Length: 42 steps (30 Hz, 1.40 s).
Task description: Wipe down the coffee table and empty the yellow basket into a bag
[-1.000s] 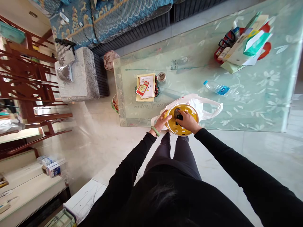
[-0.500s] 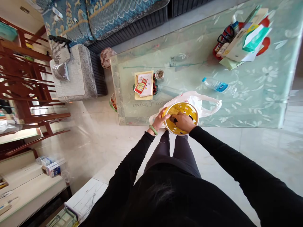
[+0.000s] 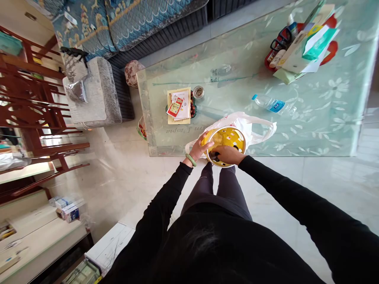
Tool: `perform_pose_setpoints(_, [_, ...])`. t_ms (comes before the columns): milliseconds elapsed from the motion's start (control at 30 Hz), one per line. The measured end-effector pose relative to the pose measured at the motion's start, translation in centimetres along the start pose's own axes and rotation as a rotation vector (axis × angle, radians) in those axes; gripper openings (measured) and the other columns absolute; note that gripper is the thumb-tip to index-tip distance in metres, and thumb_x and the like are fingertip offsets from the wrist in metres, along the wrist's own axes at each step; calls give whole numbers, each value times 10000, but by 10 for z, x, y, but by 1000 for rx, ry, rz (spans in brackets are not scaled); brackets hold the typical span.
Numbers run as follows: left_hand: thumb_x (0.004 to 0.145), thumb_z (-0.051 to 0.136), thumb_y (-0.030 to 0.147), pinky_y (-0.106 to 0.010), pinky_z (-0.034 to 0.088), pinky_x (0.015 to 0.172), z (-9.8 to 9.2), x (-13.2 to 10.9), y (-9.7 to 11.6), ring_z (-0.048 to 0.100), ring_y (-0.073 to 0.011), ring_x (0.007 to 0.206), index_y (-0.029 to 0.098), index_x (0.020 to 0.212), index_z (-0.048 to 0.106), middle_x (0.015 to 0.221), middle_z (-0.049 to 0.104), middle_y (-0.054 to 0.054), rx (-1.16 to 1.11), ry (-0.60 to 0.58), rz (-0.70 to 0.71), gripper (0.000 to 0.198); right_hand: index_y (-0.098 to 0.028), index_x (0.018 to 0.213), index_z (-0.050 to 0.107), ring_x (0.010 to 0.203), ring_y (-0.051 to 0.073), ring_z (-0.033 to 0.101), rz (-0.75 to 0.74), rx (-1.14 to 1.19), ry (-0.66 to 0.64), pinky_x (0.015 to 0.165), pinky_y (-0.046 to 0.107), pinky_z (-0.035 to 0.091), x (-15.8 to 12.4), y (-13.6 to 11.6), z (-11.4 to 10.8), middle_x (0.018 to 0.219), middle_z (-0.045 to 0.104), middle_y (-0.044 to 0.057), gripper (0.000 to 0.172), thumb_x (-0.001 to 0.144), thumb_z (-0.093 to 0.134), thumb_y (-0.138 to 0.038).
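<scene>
A round yellow container (image 3: 233,136) with a white rim and small dark and white patches or openings inside is held at the table's near edge. It is tilted so that its inside faces me. My left hand (image 3: 200,150), with a green bangle at the wrist, grips its left side, thumb over the rim. My right hand (image 3: 226,154) reaches inside with fingers curled against the lower left wall. A small dark thing shows at the fingertips, too small to name. A white plastic bag (image 3: 257,130) lies under and behind the container.
On the glass-topped table (image 3: 314,134) are a water bottle (image 3: 274,105), a glass jar (image 3: 198,92), papers (image 3: 179,104) over a dish of dark red fruit, and a red basket (image 3: 332,51) of tissues and sundries. A grey footstool (image 3: 97,92) and sofa (image 3: 154,23) stand beyond.
My right hand has moved slightly down and left inside the container. The container has tilted a little, showing more of its upper inner wall. My left hand keeps its grip.
</scene>
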<state>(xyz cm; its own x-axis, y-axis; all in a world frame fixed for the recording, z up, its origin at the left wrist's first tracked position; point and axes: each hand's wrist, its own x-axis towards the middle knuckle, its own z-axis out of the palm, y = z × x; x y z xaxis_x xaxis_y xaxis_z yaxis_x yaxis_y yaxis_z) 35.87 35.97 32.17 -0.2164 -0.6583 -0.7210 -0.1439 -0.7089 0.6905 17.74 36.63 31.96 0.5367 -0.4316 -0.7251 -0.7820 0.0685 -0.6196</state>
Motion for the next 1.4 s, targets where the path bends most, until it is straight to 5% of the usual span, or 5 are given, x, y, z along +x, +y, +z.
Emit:
perform_pose_setpoints(200, [854,754,349,-442,374,1277,5,0,5,511,-285,1486,285,1464,607,1556,602,-54,13,31,-8,631,-105,1346,693,1169,378,590,69,-273,404,951,479,465,2,1,-11,1298,661,264,471,1002,380,-181])
perform_pose_setpoints(500, [782,859,408,-464,326,1299,11,-1,6,487,-332,1494,263,1436,643,1537,611,-87,132,100,95,703,-125,1165,768,1055,330,677,138,-112,140,902,407,515,15,5,21,1154,757,211,357,976,485,-230])
perform_pose_setpoints(767, [832,797,433,-457,348,1285,10,-1,9,489,-323,1501,275,1499,583,1554,602,-85,91,69,109,718,-95,1409,662,1250,377,573,115,-4,542,1095,494,460,21,12,8,1402,640,223,535,913,466,-142])
perform_pose_setpoints(1000, [842,819,393,-503,333,1303,7,-3,6,451,-323,1535,401,1500,581,1546,602,-10,103,84,80,700,-173,1157,790,1090,309,673,-42,-59,95,950,400,495,12,0,6,1174,759,149,366,935,499,-153])
perform_pose_setpoints(1400, [725,926,483,-445,410,1221,15,-8,16,553,-361,1381,277,1494,611,1432,597,-125,376,146,216,855,-91,1254,722,1181,290,657,35,78,261,1010,384,492,13,-1,26,1263,735,185,383,981,455,-122])
